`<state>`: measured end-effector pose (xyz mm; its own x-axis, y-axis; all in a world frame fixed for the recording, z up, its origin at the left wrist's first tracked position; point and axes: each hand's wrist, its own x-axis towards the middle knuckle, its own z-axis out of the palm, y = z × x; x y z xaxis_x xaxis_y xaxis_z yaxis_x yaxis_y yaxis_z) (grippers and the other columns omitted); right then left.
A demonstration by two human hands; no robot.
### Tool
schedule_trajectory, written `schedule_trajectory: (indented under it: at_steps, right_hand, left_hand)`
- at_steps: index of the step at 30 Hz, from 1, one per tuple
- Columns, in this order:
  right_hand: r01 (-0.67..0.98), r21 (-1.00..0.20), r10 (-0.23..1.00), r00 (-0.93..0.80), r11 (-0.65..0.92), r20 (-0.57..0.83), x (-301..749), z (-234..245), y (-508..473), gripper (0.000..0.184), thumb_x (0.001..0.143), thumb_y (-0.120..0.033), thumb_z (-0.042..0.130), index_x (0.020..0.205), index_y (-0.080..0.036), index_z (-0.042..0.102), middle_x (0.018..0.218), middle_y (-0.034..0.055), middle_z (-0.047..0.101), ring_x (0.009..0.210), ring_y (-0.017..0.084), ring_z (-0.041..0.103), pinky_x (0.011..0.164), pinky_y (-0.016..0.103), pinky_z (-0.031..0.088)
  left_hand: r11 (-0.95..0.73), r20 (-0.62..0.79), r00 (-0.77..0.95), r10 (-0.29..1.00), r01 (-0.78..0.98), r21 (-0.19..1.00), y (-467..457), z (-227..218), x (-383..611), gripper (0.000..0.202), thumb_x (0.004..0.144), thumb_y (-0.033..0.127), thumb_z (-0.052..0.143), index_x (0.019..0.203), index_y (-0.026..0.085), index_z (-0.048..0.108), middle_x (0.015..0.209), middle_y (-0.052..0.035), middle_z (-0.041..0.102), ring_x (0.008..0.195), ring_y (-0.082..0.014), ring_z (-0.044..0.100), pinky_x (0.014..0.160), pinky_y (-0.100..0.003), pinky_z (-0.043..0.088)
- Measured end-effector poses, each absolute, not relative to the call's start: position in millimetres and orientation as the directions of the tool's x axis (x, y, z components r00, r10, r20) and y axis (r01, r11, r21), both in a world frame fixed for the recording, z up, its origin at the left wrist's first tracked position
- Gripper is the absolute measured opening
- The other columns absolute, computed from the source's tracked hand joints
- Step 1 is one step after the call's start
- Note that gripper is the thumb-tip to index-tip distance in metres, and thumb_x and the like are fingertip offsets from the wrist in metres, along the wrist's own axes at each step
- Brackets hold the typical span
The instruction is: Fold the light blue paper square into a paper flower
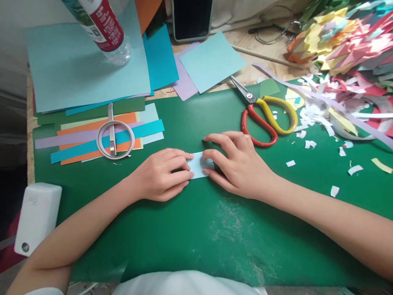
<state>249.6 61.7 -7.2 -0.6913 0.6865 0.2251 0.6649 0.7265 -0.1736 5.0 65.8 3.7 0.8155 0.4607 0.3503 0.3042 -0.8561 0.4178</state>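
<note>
A small light-blue piece of paper (199, 164) lies on the green mat between my hands. My left hand (164, 174) has its fingertips on the paper's left end, thumb and fingers close together. On the right end rest the thumb and index fingertip of my right hand (238, 164), while its other fingers are raised and curved above the mat. Part of the paper's edges is covered by my fingers. Scissors (249, 97) with one red and one yellow handle lie just beyond my right hand. A roll of tape (98, 141) sits on coloured paper strips left of my left hand.
A plastic bottle (107, 35) stands on large light-blue sheets (61, 78) at the back left. A phone (193, 18) is propped at the back. White paper scraps (310, 114) and folded paper pieces (356, 37) crowd the right. A white power bank (38, 217) sits at the left edge.
</note>
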Motion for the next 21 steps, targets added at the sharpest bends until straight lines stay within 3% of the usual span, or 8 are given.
schedule_trajectory:
  at_steps: [21]
  right_hand:
    - [0.665, -0.164, 0.684, -0.690, 0.728, 0.237, 250.1, -7.7, 61.8, 0.025, 0.092, -0.039, 0.049, 0.107, -0.020, 0.055, 0.129, 0.0126, 0.052, 0.110, 0.032, 0.043, 0.083, 0.042, 0.032]
  left_hand:
    - [-0.864, 0.380, 0.802, 0.462, 0.310, 0.396, 65.7, 2.5, 6.5, 0.004, 0.085, 0.011, 0.062, 0.088, 0.014, 0.061, 0.085, -0.0071, 0.068, 0.106, -0.0260, 0.067, 0.084, -0.037, 0.056]
